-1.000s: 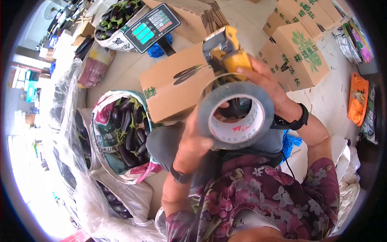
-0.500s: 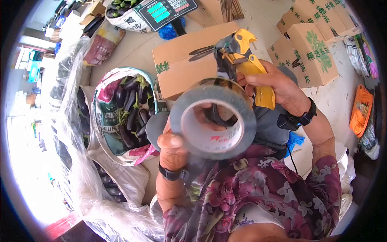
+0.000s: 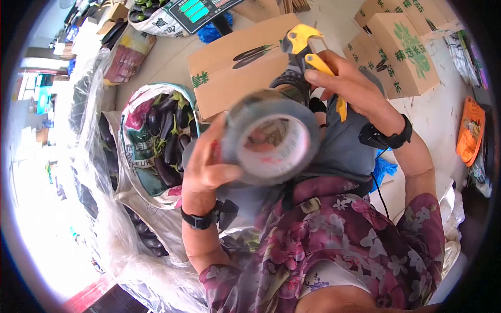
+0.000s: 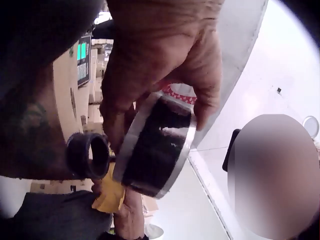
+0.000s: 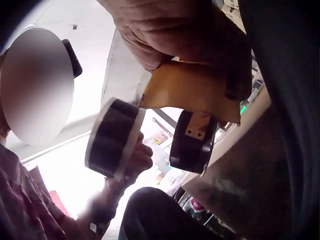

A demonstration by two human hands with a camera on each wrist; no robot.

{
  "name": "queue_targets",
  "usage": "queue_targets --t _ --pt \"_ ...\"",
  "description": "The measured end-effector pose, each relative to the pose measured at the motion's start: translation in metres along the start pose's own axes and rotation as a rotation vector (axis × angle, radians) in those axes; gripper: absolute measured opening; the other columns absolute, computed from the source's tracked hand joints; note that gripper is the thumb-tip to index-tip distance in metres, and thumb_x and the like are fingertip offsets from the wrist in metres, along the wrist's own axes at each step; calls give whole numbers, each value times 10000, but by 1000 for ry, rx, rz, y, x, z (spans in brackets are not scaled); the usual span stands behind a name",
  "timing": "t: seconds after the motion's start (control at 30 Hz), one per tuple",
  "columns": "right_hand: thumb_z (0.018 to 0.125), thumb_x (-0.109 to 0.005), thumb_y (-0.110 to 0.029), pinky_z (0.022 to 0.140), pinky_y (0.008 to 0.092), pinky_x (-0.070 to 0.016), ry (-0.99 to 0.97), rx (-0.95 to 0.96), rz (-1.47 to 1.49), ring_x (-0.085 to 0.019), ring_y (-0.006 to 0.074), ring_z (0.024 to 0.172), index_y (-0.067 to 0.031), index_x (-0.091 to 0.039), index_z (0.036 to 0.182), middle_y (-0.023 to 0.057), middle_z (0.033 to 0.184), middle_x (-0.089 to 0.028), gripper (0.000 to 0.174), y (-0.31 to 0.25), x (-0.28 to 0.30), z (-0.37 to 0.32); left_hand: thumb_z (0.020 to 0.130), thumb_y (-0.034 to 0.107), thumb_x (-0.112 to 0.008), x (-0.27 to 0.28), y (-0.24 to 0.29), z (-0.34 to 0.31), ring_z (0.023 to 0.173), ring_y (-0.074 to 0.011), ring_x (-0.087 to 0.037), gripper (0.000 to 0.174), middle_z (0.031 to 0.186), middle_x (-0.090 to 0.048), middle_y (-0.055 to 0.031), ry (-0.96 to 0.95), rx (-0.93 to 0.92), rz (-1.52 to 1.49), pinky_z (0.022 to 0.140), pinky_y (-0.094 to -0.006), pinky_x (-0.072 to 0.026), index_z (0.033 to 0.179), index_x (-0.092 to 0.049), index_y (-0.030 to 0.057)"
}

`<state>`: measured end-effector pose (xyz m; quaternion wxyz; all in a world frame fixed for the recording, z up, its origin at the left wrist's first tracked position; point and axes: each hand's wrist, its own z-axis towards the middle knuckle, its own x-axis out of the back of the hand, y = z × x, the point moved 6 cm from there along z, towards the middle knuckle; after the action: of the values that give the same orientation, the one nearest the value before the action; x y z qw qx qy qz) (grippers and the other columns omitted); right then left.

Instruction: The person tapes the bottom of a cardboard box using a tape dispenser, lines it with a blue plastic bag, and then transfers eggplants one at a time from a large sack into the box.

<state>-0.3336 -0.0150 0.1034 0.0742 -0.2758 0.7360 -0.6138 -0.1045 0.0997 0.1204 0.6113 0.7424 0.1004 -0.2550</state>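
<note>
Left hand: and here it has the tape roll firmly in its grip, thumb one side, fingers the other, the roll held in the air above the lap.
Right hand: busy too, its grip wrapped round the yellow handle of the dispenser, toothed head pointing up and away from the body.
Roll to hub: this is the one to watch, I'd judge! The roll lies left of the dispenser's black hub and nearer the body; the right wrist view shows a gap, so just beside it, not touching.
Roll's axis: tilted, the head view peering through the hole, the left wrist view catching the broad dark band almost side-on. Lined up with the hub? Can't call it.
Nearer hand: the left, already on the roll; the right is just across, at the dispenser.
Far side: a cardboard box close beyond the hands, and off to the left a sack full of eggplants.
Hard to make out: the roll blurs in the head view and covers part of what's behind it; the right palm hides much of the handle; no loose tape end can be picked out; the scale is cut off at the top.
</note>
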Motion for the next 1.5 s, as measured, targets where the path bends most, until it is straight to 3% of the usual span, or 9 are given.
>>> queue_targets --t 0.13,0.2,0.47,0.53,0.67,0.7,0.83,1.23,1.5 --pt "922 -582 -472 812 251 -468 -187 -82 90 -560 128 967 10 -494 1223 76 1066 -563 575 2 -13 -9 677 113 -708 -30 -10 20 1157 -204 -538 811 1252 -557 -154 -128 128 415 975 -341 -448 1394 -383 -81" --pt "899 -613 -511 814 285 -481 -143 -12 46 -565 151 962 45 -473 1268 114 1118 -581 682 16 -16 -6 631 229 -687 -34 -12 28 915 -200 -630 771 1006 -647 -126 36 120 326 873 -302 -488 1292 -481 -110" --pt "942 -550 -514 950 287 -426 -137 -23 174 -502 156 1121 59 -371 1375 121 1223 -532 741 28 -17 -10 706 100 -693 -27 -21 25 1203 -202 -498 716 1300 -519 -138 143 26 607 1005 -333 -402 1373 -457 -12" --pt "924 -566 -532 930 282 -438 -157 -32 194 -513 150 1097 51 -369 1376 114 1208 -533 764 32 -20 -10 713 123 -688 -17 -21 26 1202 -224 -506 623 1296 -521 -155 163 -225 768 1017 -327 -385 1301 -522 -1" --pt "840 -628 -621 776 258 -478 -194 -37 231 -540 119 948 29 -419 1302 97 1100 -525 825 14 -26 -25 794 208 -595 -8 -52 26 1074 -232 -602 518 1201 -593 -175 268 22 -21 970 -333 -445 1245 -546 -41" --pt "799 -705 -577 855 275 -470 -226 -75 334 -536 158 1026 33 -378 1345 107 1163 -515 881 18 -27 -26 830 240 -547 -7 -51 30 1076 -220 -599 517 1181 -614 -158 337 -125 265 962 -332 -454 1255 -531 -54" --pt "697 -863 -331 1035 318 -381 -261 -70 444 -443 210 1225 32 -306 1415 121 1311 -460 979 18 -37 -33 843 252 -538 -9 -56 21 1056 -204 -603 522 1169 -626 -140 347 -39 81 942 -323 -465 1258 -524 -64" --pt "742 -792 -201 971 294 -412 -258 -32 425 -496 167 1142 -7 -347 1399 85 1228 -515 817 11 -43 -51 859 260 -568 -5 -72 16 793 -113 -568 481 968 -636 -64 390 -19 58 700 -251 -470 1233 -539 -42" --pt "776 -761 -122 961 295 -439 -238 -62 668 -558 158 1105 6 -446 1326 90 1197 -596 647 23 -53 -53 814 275 -619 -21 -68 22 888 -122 -576 468 1003 -627 -59 359 -40 323 769 -256 -459 1179 -551 -11"
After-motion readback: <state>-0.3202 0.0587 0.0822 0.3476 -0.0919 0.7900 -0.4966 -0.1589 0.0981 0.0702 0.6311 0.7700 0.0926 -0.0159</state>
